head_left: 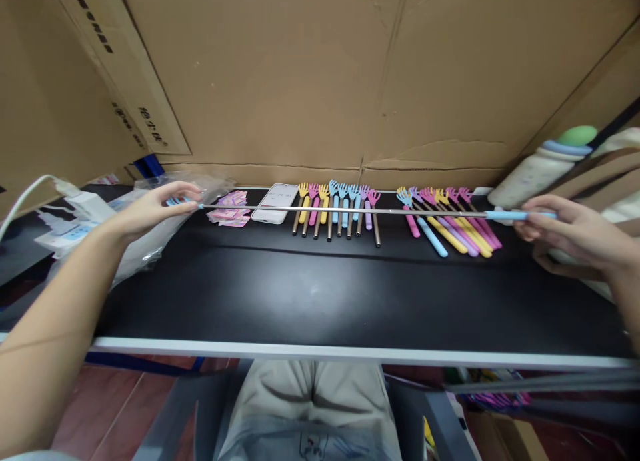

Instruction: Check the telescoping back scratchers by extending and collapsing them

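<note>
A telescopic back scratcher (pixel 350 211) with a thin metal rod is stretched out full length above the black table (pixel 320 294). My left hand (pixel 150 211) pinches its blue claw head at the far left. My right hand (pixel 570 231) is closed on its light blue handle at the far right. Beneath the rod lie two rows of collapsed scratchers in yellow, pink, blue and purple: one group (pixel 337 207) in the middle and another (pixel 450 221) to the right.
A white phone (pixel 275 203) and small pink packets (pixel 230 209) lie at the back left. Clear plastic bags (pixel 150 241) and a white power strip (pixel 75 214) sit at the left. A bottle (pixel 540 171) lies at the right. Cardboard walls stand behind.
</note>
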`<state>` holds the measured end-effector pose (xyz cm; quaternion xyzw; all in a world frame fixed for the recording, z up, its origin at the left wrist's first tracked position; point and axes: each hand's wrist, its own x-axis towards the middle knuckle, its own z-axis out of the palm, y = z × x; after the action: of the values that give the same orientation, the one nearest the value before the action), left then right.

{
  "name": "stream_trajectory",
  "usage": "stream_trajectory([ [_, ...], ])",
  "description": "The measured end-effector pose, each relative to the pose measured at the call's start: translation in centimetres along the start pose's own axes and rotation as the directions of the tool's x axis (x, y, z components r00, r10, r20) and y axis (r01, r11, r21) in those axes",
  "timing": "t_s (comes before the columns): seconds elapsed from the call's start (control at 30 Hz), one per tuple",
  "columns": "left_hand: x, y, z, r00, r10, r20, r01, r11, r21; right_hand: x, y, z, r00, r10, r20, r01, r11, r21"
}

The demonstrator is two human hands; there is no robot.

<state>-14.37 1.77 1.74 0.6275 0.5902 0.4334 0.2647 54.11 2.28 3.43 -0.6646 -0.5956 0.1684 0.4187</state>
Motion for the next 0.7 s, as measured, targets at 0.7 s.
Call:
stream_trajectory([
  [0.7,1.6,0.8,4.6,0.796,-0.467,-0.385,0.218,0.815,-0.537,3.2,-1.3,7.6,0.964,-0.189,-0.184,0.196,0.980,0.022],
])
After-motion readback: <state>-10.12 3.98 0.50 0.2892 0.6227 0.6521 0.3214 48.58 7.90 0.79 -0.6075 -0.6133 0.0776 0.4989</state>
